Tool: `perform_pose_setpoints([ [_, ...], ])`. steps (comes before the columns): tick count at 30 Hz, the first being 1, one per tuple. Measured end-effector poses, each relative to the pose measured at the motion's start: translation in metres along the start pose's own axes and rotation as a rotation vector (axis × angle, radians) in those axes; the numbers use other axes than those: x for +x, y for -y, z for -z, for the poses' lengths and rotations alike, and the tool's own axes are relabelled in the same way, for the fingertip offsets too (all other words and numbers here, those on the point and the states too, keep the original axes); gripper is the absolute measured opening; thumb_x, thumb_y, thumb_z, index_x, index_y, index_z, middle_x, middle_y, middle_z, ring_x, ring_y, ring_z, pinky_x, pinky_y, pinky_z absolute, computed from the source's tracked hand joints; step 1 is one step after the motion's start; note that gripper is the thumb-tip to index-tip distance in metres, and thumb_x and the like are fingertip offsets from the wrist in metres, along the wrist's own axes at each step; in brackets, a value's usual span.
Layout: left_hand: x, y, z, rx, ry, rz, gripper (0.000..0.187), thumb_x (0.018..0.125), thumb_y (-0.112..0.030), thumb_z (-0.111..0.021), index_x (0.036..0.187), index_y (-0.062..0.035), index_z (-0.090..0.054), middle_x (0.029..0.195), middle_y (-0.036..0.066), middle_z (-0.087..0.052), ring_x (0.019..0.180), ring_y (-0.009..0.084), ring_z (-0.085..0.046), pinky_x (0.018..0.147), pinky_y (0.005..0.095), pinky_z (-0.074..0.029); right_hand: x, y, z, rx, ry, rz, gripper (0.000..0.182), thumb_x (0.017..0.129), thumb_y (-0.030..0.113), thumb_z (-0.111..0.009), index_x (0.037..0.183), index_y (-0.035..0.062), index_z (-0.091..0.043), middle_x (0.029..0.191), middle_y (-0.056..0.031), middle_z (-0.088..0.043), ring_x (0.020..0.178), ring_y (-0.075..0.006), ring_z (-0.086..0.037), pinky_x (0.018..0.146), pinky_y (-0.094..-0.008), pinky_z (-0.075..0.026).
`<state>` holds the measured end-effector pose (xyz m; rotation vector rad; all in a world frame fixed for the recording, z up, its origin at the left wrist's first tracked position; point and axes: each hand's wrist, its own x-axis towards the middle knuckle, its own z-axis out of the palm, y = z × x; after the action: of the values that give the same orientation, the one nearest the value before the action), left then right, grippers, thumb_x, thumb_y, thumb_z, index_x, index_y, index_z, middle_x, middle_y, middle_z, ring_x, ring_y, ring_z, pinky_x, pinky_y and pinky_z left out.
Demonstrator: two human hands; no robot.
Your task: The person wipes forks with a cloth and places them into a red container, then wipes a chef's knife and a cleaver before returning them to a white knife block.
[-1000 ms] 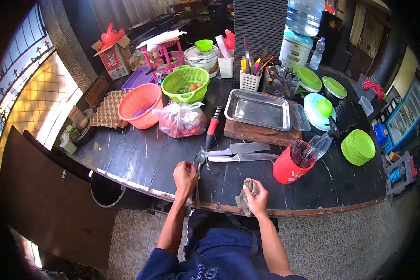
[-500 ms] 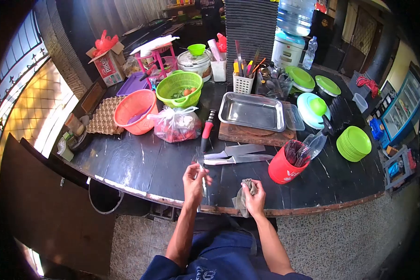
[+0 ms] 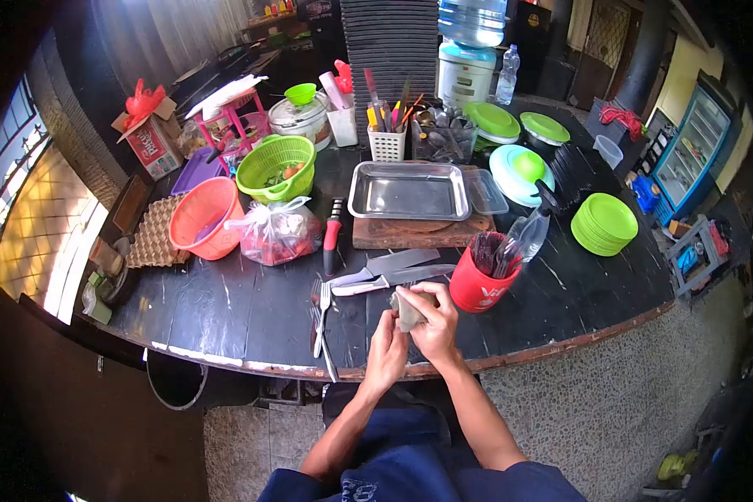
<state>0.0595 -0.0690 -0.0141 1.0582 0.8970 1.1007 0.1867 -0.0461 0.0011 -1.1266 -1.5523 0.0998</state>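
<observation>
My right hand is closed around a grey-green cloth, bunched over the near part of the table. Against its lower left side my left hand is closed, with fingertips touching the cloth; what it grips is hidden. Thin dark tips show just above the cloth, too small to name surely. Left of my hands, a fork and other cutlery lie loosely together near the table edge. Beyond my hands two white-handled knives lie side by side. To the right stands a red cup packed with cutlery.
A metal tray rests on a wooden board. On the left are a knife sharpener, a tied plastic bag, an orange basket and a green basket. Green plates are stacked at the right.
My left hand has left the fork by the table edge and moved right to meet my right hand at the cloth. The view has shifted to the right.
</observation>
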Motion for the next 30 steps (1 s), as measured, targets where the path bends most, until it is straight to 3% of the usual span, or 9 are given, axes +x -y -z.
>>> perform_pose_setpoints([
  [6,-0.006,-0.002,0.004,0.116,0.045,0.066,0.016,0.112,-0.017,-0.042,0.111,-0.0047,-0.053,0.075,-0.006,-0.041,0.061,0.0024,-0.036,0.052,0.0234,-0.032,0.018,-0.014,0.014,-0.049,-0.142,-0.096,0.058,0.070,-0.012,-0.066,0.122,0.0120,-0.074,0.106,-0.0123,-0.066,0.097,-0.0324,-0.067,0.084,-0.0418,-0.055],
  [10,-0.005,-0.015,0.004,-0.055,0.042,0.156,0.019,0.114,-0.025,-0.042,0.112,-0.0081,-0.050,0.069,-0.008,-0.036,0.052,0.0013,-0.028,0.045,0.0224,-0.024,0.028,-0.011,0.030,-0.042,-0.229,-0.086,0.029,0.086,0.004,-0.081,0.112,0.0017,-0.069,0.103,-0.0158,-0.070,0.089,-0.0316,-0.071,0.079,-0.0395,-0.056],
  [11,-0.004,-0.019,0.003,-0.112,0.001,0.175,0.020,0.114,-0.024,-0.042,0.111,-0.0068,-0.051,0.068,-0.008,-0.036,0.052,0.0001,-0.028,0.045,0.0225,-0.024,0.021,-0.001,0.028,0.023,-0.179,-0.111,0.032,0.080,-0.003,-0.079,0.110,0.0036,-0.069,0.106,-0.0148,-0.070,0.094,-0.0314,-0.071,0.081,-0.0408,-0.056],
  [12,-0.001,-0.018,0.009,-0.157,0.039,0.224,0.019,0.114,-0.020,-0.040,0.115,-0.0053,-0.051,0.076,-0.003,-0.048,0.060,0.0035,-0.044,0.052,0.0232,-0.038,0.013,0.003,0.026,0.030,-0.073,-0.039,0.037,0.076,-0.005,-0.078,0.111,0.0043,-0.070,0.107,-0.0138,-0.070,0.096,-0.0317,-0.070,0.082,-0.0416,-0.056],
  [17,-0.002,-0.005,-0.011,0.009,0.014,0.027,0.017,0.113,-0.015,-0.040,0.114,-0.0039,-0.053,0.096,0.003,-0.057,0.084,0.0098,-0.055,0.072,0.0267,-0.049,-0.014,0.008,0.014,0.001,0.030,0.074,0.044,0.070,-0.005,-0.078,0.112,0.0067,-0.073,0.108,-0.0112,-0.071,0.092,-0.0307,-0.069,0.080,-0.0383,-0.057],
  [23,-0.008,-0.007,-0.009,-0.099,0.126,0.065,0.023,0.114,-0.028,-0.041,0.098,-0.0131,-0.046,0.069,-0.008,-0.036,0.052,0.0008,-0.027,0.043,0.0215,-0.022,0.001,0.006,0.010,0.060,-0.199,-0.111,0.030,0.079,-0.002,-0.080,0.107,0.0029,-0.070,0.104,-0.0136,-0.068,0.092,-0.0283,-0.069,0.081,-0.0343,-0.056],
  [25,-0.008,0.001,-0.005,-0.025,0.123,0.051,0.025,0.114,-0.029,-0.041,0.096,-0.0129,-0.046,0.067,-0.009,-0.035,0.052,0.0012,-0.026,0.044,0.0216,-0.022,0.005,0.003,0.003,0.092,-0.273,-0.135,0.021,0.091,0.006,-0.077,0.109,0.0019,-0.068,0.102,-0.0098,-0.069,0.091,-0.0204,-0.068,0.082,-0.0307,-0.054],
  [27,-0.008,-0.001,-0.006,-0.016,0.129,0.028,0.027,0.114,-0.030,-0.042,0.094,-0.0122,-0.047,0.066,-0.009,-0.034,0.052,0.0017,-0.027,0.044,0.0216,-0.022,0.003,0.005,-0.001,0.443,-0.343,-0.546,0.017,0.099,0.013,-0.072,0.111,0.0020,-0.066,0.101,-0.0038,-0.068,0.092,-0.0119,-0.063,0.081,-0.0277,-0.052],
  [30,-0.008,0.010,-0.003,0.075,0.084,-0.017,0.028,0.114,-0.027,-0.043,0.091,-0.0109,-0.047,0.067,-0.009,-0.036,0.053,0.0022,-0.029,0.046,0.0220,-0.025,-0.007,0.010,0.000,0.495,-0.217,-0.593,0.025,0.102,0.023,-0.069,0.115,0.0014,-0.065,0.092,0.0003,-0.066,0.080,-0.0071,-0.058,0.071,-0.0258,-0.049],
])
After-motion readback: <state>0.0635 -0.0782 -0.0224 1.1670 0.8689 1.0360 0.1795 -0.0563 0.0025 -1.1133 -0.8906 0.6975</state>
